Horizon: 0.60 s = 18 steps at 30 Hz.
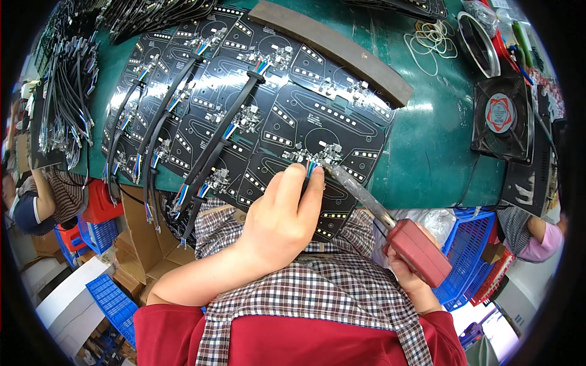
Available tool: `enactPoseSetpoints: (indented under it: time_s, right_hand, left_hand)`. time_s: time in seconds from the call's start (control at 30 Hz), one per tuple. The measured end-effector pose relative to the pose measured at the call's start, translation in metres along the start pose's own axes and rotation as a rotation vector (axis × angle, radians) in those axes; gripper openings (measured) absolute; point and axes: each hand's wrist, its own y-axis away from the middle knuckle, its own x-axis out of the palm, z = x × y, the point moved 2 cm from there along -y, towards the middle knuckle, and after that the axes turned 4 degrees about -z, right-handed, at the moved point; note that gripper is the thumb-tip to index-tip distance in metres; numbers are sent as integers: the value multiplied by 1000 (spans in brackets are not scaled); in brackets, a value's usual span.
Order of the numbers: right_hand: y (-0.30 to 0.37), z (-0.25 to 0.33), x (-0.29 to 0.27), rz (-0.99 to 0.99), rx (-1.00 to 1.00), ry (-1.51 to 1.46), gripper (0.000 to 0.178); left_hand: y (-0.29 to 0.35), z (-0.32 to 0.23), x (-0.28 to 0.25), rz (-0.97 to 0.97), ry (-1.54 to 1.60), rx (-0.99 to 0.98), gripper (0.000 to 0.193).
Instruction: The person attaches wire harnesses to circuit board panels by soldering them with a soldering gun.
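Observation:
My left hand [278,213] pinches a cable [312,165] of thin coloured wires between its fingertips. The wire ends meet a cluster of small parts on a black circuit board [305,131] dotted with pale LEDs. In my right hand [408,273] is a soldering iron [366,198] with a red, blocky handle [421,253]. Its tip rests at or very near the wire ends, just right of my left fingertips; actual contact is too small to tell. Black-sleeved cables [227,125] run from other boards of the panel, hanging over the table's near edge.
The boards lie on a green table [427,152], with a curved dark bar [336,52] along their far side. A cable bundle [67,91] lies at left. A black fan [502,119], a metal ring [478,44] and pale coiled wire [430,43] are at right. Blue crates [467,256] stand below.

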Motion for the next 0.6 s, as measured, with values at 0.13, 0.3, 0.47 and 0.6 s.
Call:
enactPoseSetpoints:
  time_s: [0.13,0.3,0.47,0.6]
  right_hand:
    - [-1,3,1,-15,-38,95,49]
    - [11,-1,2,-29,200,-276,34]
    - [13,-6,2,31,203,-157,27]
    - [13,-7,3,24,244,-156,27]
  left_hand:
    - [0,1,1,38,-111,97,34]
    - [0,0,1,31,-121,108,35]
    - [1,-3,0,18,-72,19,31]
    - [0,-4,0,40,-78,30,31]
